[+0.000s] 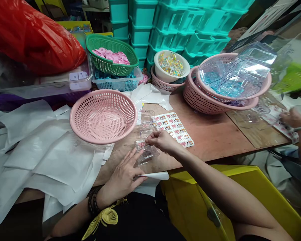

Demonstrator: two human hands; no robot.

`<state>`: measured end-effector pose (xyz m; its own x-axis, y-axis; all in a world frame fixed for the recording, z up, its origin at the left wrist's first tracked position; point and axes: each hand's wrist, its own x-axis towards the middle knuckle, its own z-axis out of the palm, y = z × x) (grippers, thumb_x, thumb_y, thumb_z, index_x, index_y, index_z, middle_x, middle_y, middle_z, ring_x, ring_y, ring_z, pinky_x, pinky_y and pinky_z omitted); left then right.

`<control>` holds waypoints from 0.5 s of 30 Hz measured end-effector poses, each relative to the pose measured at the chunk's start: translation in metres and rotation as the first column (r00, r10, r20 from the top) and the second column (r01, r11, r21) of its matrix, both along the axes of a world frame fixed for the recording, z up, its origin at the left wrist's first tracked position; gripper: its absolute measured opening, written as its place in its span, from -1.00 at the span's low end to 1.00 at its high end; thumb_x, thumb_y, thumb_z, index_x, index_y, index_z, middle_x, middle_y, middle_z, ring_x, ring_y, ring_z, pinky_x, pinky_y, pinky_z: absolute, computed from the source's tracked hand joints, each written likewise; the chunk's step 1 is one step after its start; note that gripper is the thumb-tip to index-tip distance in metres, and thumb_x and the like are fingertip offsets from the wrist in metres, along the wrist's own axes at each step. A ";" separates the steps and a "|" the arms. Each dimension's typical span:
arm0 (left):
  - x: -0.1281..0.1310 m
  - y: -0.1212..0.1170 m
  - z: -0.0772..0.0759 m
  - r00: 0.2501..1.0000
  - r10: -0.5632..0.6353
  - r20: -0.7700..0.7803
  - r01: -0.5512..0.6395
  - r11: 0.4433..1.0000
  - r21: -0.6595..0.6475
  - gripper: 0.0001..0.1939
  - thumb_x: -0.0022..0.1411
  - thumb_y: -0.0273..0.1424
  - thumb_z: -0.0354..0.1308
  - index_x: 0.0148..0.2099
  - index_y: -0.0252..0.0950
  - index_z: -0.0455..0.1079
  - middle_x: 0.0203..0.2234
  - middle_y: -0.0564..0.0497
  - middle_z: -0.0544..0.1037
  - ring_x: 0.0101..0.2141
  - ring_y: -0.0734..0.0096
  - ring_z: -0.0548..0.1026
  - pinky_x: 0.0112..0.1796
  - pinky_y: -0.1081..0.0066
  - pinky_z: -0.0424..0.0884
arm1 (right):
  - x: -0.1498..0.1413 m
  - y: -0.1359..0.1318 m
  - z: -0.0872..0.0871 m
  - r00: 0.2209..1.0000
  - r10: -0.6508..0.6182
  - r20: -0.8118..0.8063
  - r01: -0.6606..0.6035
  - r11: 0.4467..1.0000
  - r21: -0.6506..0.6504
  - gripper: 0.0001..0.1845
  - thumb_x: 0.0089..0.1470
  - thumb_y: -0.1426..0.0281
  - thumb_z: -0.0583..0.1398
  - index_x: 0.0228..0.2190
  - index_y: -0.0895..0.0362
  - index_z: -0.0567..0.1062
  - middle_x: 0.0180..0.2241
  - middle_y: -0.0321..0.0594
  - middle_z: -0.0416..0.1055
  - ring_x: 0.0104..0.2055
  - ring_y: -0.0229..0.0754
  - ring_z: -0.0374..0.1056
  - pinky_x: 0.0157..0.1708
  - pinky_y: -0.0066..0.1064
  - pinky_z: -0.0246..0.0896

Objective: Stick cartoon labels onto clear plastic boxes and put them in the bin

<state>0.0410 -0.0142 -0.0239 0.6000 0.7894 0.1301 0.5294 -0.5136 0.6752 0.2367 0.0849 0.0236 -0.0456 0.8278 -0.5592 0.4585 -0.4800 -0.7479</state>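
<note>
My right hand (162, 141) is closed in a pinch at the edge of a small printed sticker (141, 144), which lies on a clear plastic box (146, 156). With its fingers stretched forward, my left hand (126, 174) reaches the left side of that box. A curled white paper sheet (157, 175) is caught between the left thumb and index finger. Just beyond are more clear boxes (147, 125), one with a similar sticker. To the right of them lies a sheet of printed stickers (174, 129), partly covered by my right hand.
A pink basket (102, 137) stands left of the boxes, beside loose white sheets (52, 157). Farther back are a green basket (112, 68) of pink pieces, a white bowl (172, 78) and stacked pink baskets (203, 100) holding clear plastic. Another person's hand (294, 117) works at right.
</note>
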 end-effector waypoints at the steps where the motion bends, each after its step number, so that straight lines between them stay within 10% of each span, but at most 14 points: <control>1: 0.000 0.000 0.000 1.000 0.002 0.003 -0.002 1.000 -0.001 -0.88 0.28 -0.38 0.22 -0.21 -0.18 0.60 0.38 -0.02 0.13 0.38 -0.06 0.01 0.29 -0.14 0.12 | 0.001 0.000 -0.003 1.000 0.014 -0.002 -0.014 1.000 0.027 -0.74 -0.13 0.41 0.33 -0.70 0.11 0.39 -0.75 -0.39 0.21 -0.65 -0.34 0.11 -0.59 -0.45 0.02; 15: 0.007 -0.001 -0.003 0.995 0.082 -0.058 -0.076 0.992 0.104 -0.83 0.32 -0.45 0.14 -0.34 -0.29 0.49 0.42 -0.09 0.01 0.36 -0.06 0.06 0.26 -0.08 0.21 | 0.004 -0.010 -0.005 0.841 0.173 0.512 -0.388 0.853 0.349 -0.83 -0.02 0.38 0.35 -0.35 0.13 0.49 -0.31 -0.11 0.48 -0.31 -0.08 0.39 -0.32 -0.32 0.21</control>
<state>0.0477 -0.0148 -0.0265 0.5460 0.8191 0.1760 0.6102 -0.5328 0.5863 0.2410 0.0745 0.0185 -0.1490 0.9736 -0.1729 0.8534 0.0383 -0.5199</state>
